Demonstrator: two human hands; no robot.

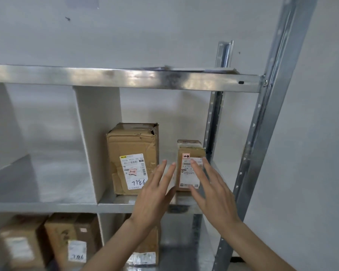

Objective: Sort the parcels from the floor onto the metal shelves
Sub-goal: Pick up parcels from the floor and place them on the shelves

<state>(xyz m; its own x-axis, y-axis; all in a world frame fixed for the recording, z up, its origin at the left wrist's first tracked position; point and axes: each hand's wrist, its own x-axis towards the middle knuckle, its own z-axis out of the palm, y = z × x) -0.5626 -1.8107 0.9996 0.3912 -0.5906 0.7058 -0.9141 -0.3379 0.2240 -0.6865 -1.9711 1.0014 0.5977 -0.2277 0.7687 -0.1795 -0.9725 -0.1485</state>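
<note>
Partway through, by the look of it. Two parcels standing on the middle shelf of the metal rack, both right of the white divider: large carton just beside the divider, small box further right, near the rear upright. Clear gap between the two.

Below the middle shelf, more parcels on the lower level, blurred; count uncertain. Left of the divider, no parcel visible in the bay. Floor out of view, so what remains to be sorted cannot be judged.

Left hand with fingers straight and spread, holding nothing, in front of the gap between carton and small box. Right hand likewise flat and released, fingers overlapping the small box's label; whether touching the face or hovering just off it cannot be told. Probably the small box just set down or being nudged square.

Small box: upright, long axis vertical, labelled face toward the camera, turned slightly left toward the carton. Large carton: also upright, long axis vertical, label forward, handwritten number upside down, top corner crushed and torn.
</note>
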